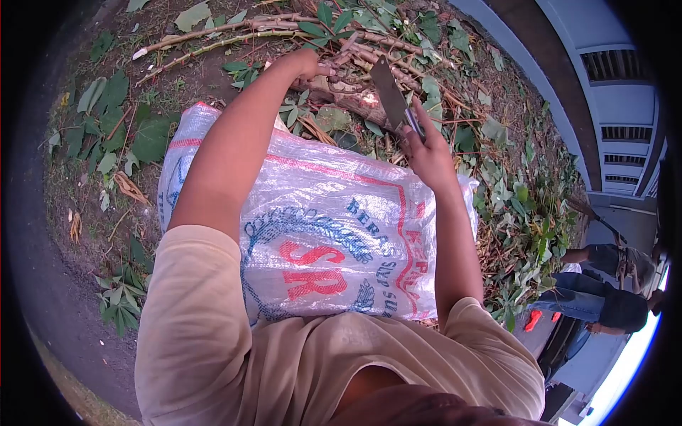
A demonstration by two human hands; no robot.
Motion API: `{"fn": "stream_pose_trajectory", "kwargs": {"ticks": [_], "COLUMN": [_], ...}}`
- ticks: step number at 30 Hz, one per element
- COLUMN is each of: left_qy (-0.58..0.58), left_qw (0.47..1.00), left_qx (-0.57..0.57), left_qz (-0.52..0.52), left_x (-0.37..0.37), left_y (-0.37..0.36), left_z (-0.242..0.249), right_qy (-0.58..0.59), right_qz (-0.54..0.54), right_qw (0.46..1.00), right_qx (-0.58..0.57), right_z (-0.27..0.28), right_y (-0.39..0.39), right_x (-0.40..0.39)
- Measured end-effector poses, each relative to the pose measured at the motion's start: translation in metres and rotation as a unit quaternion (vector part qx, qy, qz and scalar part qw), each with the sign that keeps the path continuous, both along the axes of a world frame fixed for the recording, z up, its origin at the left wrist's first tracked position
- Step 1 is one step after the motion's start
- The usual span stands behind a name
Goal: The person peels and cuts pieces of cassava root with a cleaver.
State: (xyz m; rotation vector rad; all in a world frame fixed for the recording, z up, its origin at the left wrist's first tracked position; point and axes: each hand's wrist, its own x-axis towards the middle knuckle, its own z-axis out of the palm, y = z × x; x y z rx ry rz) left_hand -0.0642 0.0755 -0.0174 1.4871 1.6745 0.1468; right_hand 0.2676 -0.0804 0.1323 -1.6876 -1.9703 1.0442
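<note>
My left hand is closed around a thin brown stem at the top centre, above a thick log. In my right hand is the handle of a broad cleaver, its blade pointing up and to the left beside the log. Cut stems with green leaves lie beyond both hands. A white woven sack with red and blue print lies between my forearms, over my lap.
Large green leaves are scattered on the soil at left. More leafy cuttings lie at right. Two people are near a pale building at far right. Pavement runs along the left edge.
</note>
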Motion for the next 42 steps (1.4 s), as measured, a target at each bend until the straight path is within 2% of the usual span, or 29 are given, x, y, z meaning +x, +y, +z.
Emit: {"fn": "stream_pose_trajectory", "kwargs": {"ticks": [2,3,5,6,8,10,14,16,17,18,19,20,22,24,25,26,27,28,30,32,33,34,35,37,38,39,40,41,42], "left_qy": [-0.003,-0.003,0.016,0.037,0.06,0.109,0.114,0.113,0.114,0.145,0.15,0.147,0.15,0.145,0.141,0.122,0.118,0.117,0.098,0.102,0.108,0.112,0.112,0.12,0.101,0.08,0.105,0.107,0.105], "left_qw": [0.999,0.996,0.998,0.999,0.997,0.988,0.981,0.979,0.977,0.983,0.982,0.979,0.973,0.973,0.974,0.974,0.974,0.971,0.97,0.967,0.963,0.961,0.958,0.953,0.961,0.967,0.971,0.969,0.967], "left_qx": [0.046,0.09,0.056,0.025,-0.006,0.091,0.139,0.149,0.162,0.079,0.086,0.119,0.152,0.158,0.158,0.166,0.164,0.184,0.2,0.217,0.233,0.239,0.253,0.271,0.25,0.232,0.199,0.211,0.219], "left_qz": [-0.009,-0.018,-0.023,-0.031,-0.037,-0.067,-0.075,-0.082,-0.083,-0.082,-0.079,-0.074,-0.084,-0.083,-0.083,-0.096,-0.098,-0.098,-0.102,-0.091,-0.08,-0.078,-0.072,-0.056,-0.058,-0.072,-0.084,-0.077,-0.074], "left_x": [-0.003,-0.006,-0.005,-0.003,-0.004,0.002,0.004,0.006,0.006,0.006,0.008,0.01,0.01,0.008,0.009,0.006,0.007,0.007,0.01,0.013,0.013,0.014,0.015,0.002,0.002,0.01,0.014,0.013,0.014], "left_y": [0.003,0.003,-0.002,-0.005,-0.001,0.001,-0.004,-0.011,-0.011,-0.005,-0.006,-0.012,-0.012,-0.006,-0.007,-0.004,-0.006,-0.01,-0.018,-0.021,-0.022,-0.025,-0.03,-0.023,-0.026,-0.028,-0.032,-0.029,-0.031], "left_z": [0.003,0.004,0.003,0.003,0.006,0.004,0.009,0.011,0.018,0.028,0.034,0.034,0.017,0.019,0.016,0.01,0.014,0.02,0.031,0.028,0.026,0.023,0.018,0.025,0.022,0.021,0.036,0.045,0.04], "right_qy": [0.115,0.114,0.316,0.286,0.313,0.321,0.27,0.014,-0.01,-0.047,-0.042,0.061,0.21,0.237,0.3,0.263,0.333,0.318,0.299,0.163,0.035,-0.086,-0.042,-0.085,0.014,0.114,0.232,0.232,0.291], "right_qz": [-0.046,-0.044,-0.127,-0.113,-0.115,-0.107,-0.1,-0.061,0.053,0.031,0.032,-0.007,-0.093,-0.101,-0.119,-0.119,-0.086,-0.073,-0.063,-0.123,-0.11,0.013,-0.02,0.008,-0.039,-0.1,-0.134,-0.125,-0.142], "right_qw": [0.99,0.99,0.932,0.951,0.942,0.925,0.914,0.977,0.978,0.98,0.979,0.995,0.964,0.966,0.947,0.951,0.931,0.925,0.916,0.919,0.969,0.985,0.995,0.988,0.999,0.977,0.94,0.944,0.912], "right_qx": [-0.067,-0.069,-0.123,-0.02,0.04,0.171,0.286,0.205,0.2,0.19,0.199,0.078,-0.13,-0.001,0.007,0.107,0.122,0.192,0.259,0.339,0.219,0.148,0.083,0.132,-0.012,-0.152,-0.21,-0.198,-0.251], "right_z": [0.024,0.028,0.03,0.024,0.025,0.028,-0.007,-0.062,-0.115,-0.125,-0.114,-0.101,-0.042,-0.016,0.016,0.035,0.052,0.063,0.051,-0.008,-0.035,-0.101,-0.11,-0.101,-0.088,-0.075,-0.063,-0.056,-0.055], "right_y": [0.001,0.003,0.008,0.011,0.007,0.008,0.019,0.015,0.024,0.025,0.033,0.044,0.041,0.047,0.043,0.047,0.048,0.054,0.061,0.056,0.041,0.045,0.037,0.055,0.058,0.052,0.055,0.069,0.079], "right_x": [-0.005,-0.005,-0.003,-0.009,-0.016,-0.026,-0.045,-0.049,-0.036,-0.037,-0.038,-0.032,-0.035,-0.034,-0.038,-0.039,-0.038,-0.039,-0.043,-0.064,-0.068,-0.051,-0.051,-0.05,-0.047,-0.038,-0.033,-0.021,-0.003]}}
